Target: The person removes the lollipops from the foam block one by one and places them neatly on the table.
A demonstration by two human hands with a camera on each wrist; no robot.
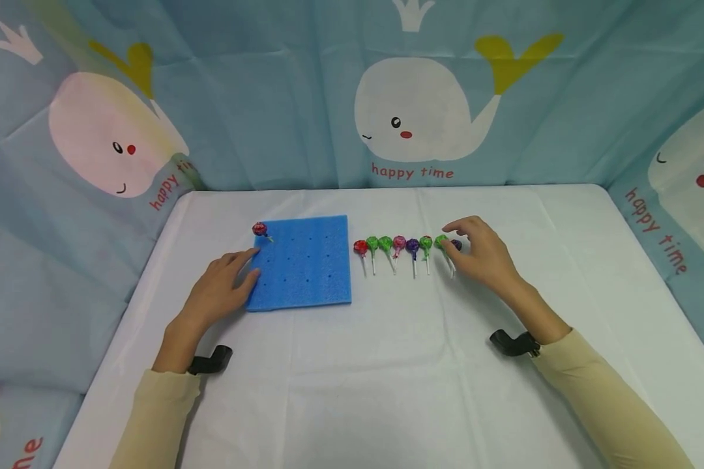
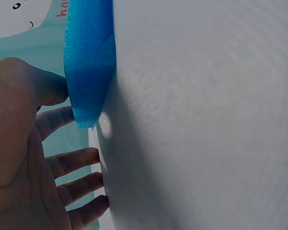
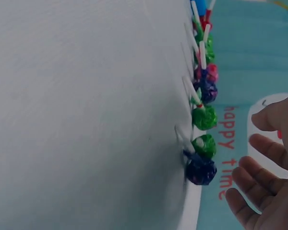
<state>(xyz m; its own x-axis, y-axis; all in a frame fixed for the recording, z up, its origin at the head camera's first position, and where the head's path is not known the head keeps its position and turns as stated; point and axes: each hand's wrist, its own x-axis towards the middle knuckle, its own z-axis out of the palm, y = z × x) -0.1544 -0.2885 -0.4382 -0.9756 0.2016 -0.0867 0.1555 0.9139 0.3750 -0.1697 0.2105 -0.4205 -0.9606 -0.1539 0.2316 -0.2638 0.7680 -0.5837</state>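
Note:
A blue foam board (image 1: pixel 319 293) with rows of small holes lies on the table. At its far left corner is a red lollipop (image 1: pixel 260 228), its stick meeting the foam. My left hand (image 1: pixel 220 286) touches the board's left edge, its thumb against the foam (image 2: pixel 89 72) in the left wrist view. Several lollipops lie in a row right of the board, from a red one (image 1: pixel 360 247) to a dark purple one (image 3: pixel 201 170). Over that right end hovers my right hand (image 1: pixel 484 254), fingers spread, holding nothing. It partly hides the purple lollipop and a green one (image 1: pixel 440 241).
A white cloth covers the table (image 1: pixel 375 378). Blue curtains (image 1: pixel 305 98) printed with whales hang behind and at the sides. A black wrist camera mount (image 1: pixel 212 360) sits at the left wrist, another mount (image 1: pixel 513 343) at the right.

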